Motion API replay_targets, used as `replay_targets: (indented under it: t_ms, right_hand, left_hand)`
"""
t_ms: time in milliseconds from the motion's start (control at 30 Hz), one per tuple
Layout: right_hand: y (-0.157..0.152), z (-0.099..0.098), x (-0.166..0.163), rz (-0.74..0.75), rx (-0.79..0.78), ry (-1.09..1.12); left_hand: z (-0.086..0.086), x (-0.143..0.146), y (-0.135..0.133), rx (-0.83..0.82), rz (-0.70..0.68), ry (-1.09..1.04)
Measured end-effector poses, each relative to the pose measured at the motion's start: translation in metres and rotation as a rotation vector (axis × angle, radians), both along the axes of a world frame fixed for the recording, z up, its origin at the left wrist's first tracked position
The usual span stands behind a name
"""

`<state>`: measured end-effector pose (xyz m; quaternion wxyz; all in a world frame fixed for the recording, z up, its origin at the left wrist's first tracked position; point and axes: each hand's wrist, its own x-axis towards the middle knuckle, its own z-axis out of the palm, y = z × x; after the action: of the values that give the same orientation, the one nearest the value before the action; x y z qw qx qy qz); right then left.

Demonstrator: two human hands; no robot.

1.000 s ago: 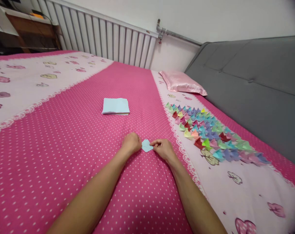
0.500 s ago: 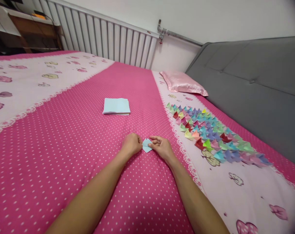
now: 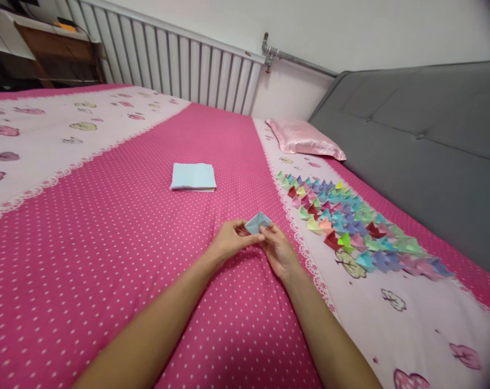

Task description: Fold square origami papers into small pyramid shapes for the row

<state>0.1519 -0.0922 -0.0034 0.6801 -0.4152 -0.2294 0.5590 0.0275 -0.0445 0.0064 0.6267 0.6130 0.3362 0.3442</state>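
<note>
A small folded light-blue paper piece (image 3: 257, 222) is held up just above the pink dotted bedspread (image 3: 127, 227). My left hand (image 3: 229, 241) pinches its left side and my right hand (image 3: 277, 247) pinches its right side, fingers closed on the paper. The piece looks opened into a little pocket shape. A stack of light-blue paper sheets (image 3: 193, 176) lies flat farther away on the bed. To the right, several folded paper pieces in many colours (image 3: 346, 219) lie in rows on the pale strip of the bedspread.
A pink satin pillow (image 3: 303, 138) lies at the far right by the grey padded headboard (image 3: 423, 146). A white radiator (image 3: 175, 59) runs along the far wall. A wooden shelf (image 3: 50, 48) stands at the far left.
Both hands lifted the light-blue piece off the bedspread and brought it slightly farther away. The paper has gone from lying flat to an opened pocket shape.
</note>
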Motion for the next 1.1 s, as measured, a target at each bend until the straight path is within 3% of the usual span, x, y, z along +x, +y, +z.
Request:
replay_targets:
  t_ms: [200,333,500,633,733,900,1100]
  right_hand:
    - [-0.003,-0.001,-0.008,0.058,-0.069,-0.041]
    - [-0.004,-0.002,-0.007,-0.028,0.014,-0.245]
    - [-0.004,-0.006,0.003,-0.119,0.096,-0.618]
    - [-0.003,-0.006,0.009,-0.151,0.102,-0.732]
    - [-0.003,-0.003,0.010,-0.163,0.080,-0.655]
    - [-0.003,-0.002,0.008,-0.104,0.081,-0.564]
    - [-0.001,-0.003,0.005,-0.013,0.105,-0.561]
  left_hand:
    - [-0.002,0.000,0.001,0.053,0.078,-0.081]
    - [-0.005,-0.004,0.004,0.073,0.007,-0.024]
    - [-0.013,-0.008,0.010,0.325,0.092,0.335]
    - [-0.006,-0.009,0.010,0.512,0.227,0.360]
    - [0.001,-0.009,0.010,0.425,0.259,0.238]
    - [0.003,-0.007,0.007,0.102,0.114,0.053]
    - [0.003,-0.005,0.004,0.064,0.105,0.059]
